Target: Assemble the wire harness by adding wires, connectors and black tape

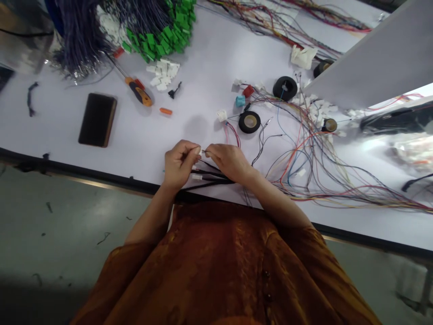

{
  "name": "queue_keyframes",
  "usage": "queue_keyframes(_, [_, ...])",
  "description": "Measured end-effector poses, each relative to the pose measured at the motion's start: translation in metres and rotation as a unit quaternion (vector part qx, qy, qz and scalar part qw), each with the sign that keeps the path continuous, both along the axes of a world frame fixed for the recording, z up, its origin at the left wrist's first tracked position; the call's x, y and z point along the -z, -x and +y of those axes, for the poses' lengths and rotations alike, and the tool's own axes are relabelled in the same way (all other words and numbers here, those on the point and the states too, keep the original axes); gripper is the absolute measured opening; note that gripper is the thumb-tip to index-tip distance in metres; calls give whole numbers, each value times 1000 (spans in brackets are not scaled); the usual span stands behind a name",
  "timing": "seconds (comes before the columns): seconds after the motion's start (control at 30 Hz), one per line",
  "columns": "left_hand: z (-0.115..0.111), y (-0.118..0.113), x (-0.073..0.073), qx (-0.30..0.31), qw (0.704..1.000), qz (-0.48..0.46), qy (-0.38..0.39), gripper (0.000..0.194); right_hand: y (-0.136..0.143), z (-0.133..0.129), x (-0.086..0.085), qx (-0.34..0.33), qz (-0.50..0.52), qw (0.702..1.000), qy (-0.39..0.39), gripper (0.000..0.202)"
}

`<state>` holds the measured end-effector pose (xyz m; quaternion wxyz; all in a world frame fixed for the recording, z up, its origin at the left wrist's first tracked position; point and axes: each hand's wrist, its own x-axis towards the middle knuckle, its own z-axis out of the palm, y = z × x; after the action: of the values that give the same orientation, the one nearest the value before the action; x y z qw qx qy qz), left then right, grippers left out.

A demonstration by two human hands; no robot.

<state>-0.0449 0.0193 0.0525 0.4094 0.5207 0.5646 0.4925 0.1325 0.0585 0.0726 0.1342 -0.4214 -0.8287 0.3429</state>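
Near the table's front edge, my left hand (181,163) pinches a small white connector (200,152), mostly covered by the fingertips. Just to its right, my right hand (230,160) is closed on thin dark wires (204,152) that lead to the connector. Whether their ends sit inside it I cannot tell. Below both hands lie black-sleeved cables (211,181), one ending in a white plug (196,177). Beyond my right hand are a white multi-pin connector (222,116) with red and pink wires and a roll of black tape (249,122).
A phone (98,119), a screwdriver (138,91) and an orange piece (165,111) lie to the left. Green connectors (165,40) on bundled wires fill the back left. Loose coloured wires (304,149) spread over the right side, below an upright white panel (375,58).
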Motion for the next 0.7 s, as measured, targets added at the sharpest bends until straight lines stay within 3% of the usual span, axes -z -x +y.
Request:
queue_keyframes(0.07, [0, 1, 7, 13, 994, -96, 50, 21, 2, -2, 2, -4, -24, 999, -23, 26])
queue_keyframes(0.2, [-2, -6, 21, 25, 955, -264, 129, 34, 4, -3, 3, -7, -94, 995, -43, 31])
queue_keyframes(0.3, [-5, -15, 23, -12, 944, -304, 129, 28, 5, -4, 1, -10, -136, 990, -43, 33])
queue_keyframes(0.4, [-6, -19, 23, -1, 935, -330, 133, 32, 7, -5, 2, 0, -131, 990, -46, 33])
queue_keyframes(0.57, [-4, -17, 26, -33, 944, -310, 107, 31, 8, -4, 10, -8, -113, 992, -53, 33])
queue_keyframes(0.7, [-2, -13, 28, -49, 933, -337, 113, 29, 3, -4, 17, -14, -102, 993, -66, 29])
